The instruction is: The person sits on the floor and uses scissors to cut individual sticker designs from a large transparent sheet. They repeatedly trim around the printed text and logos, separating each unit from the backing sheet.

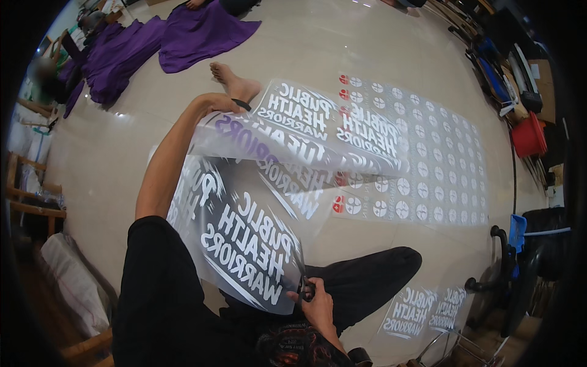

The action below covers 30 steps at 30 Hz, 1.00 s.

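Note:
My right hand (319,306) grips black-handled scissors (301,280), fingers in the loops. Their blades point away from me, along the right edge of a translucent printed film (229,284). This film bears blocks of mirrored white lettering and lies partly over my lap. Its far part is lifted and curled over, with some purple lettering showing through. On the left, my arm reaches out to that curl. A dark wristband (241,105) shows there, but my left hand is hidden behind the film, so its grip cannot be seen.
Another film with rows of white round emblems (440,160) lies on the tiled floor. Cut lettered pieces (410,312) lie at lower right, near chair legs. Purple cloth (202,34) and other people are at upper left. A red bin (528,137) stands right; a white sack (75,284) left.

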Motion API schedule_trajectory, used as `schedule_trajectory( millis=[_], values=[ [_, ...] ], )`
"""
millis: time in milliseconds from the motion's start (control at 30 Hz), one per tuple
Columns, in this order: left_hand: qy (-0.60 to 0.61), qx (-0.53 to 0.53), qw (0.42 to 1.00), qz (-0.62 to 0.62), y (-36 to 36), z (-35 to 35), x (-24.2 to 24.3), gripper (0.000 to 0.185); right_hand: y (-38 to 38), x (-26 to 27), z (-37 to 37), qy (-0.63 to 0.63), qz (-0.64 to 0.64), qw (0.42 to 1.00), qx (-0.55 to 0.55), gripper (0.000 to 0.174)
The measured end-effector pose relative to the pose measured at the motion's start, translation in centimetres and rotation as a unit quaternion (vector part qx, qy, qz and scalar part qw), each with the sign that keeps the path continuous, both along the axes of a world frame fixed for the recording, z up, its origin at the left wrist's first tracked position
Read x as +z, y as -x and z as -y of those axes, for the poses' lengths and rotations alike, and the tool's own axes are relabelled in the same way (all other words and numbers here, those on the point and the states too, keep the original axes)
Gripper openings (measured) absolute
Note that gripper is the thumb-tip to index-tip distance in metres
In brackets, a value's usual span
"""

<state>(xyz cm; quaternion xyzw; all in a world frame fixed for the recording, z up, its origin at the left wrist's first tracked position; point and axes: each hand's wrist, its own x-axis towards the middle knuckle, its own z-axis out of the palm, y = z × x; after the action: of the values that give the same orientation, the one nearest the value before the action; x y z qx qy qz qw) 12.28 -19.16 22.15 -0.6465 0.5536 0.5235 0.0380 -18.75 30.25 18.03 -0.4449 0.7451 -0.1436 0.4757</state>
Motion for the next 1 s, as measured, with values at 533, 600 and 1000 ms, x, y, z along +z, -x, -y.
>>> schedule_trajectory(
  millis=[533,600,1000],
  values=[
    [0.443,0.087,0.808,-0.379,-1.5,1.5,9.4,0.024,-1.5,-7.1,-2.5,0.082,0.001,0.995,-0.059,0.065],
    [0.463,0.111,0.773,-0.419,-1.3,0.5,11.3,0.021,-1.6,-7.5,-2.8,0.082,-0.023,0.996,-0.042,0.064],
    [0.543,0.446,0.664,-0.256,-32.4,-4.0,10.3,0.035,3.0,-13.2,4.0,0.094,0.375,0.885,-0.257,0.05]
  ],
)
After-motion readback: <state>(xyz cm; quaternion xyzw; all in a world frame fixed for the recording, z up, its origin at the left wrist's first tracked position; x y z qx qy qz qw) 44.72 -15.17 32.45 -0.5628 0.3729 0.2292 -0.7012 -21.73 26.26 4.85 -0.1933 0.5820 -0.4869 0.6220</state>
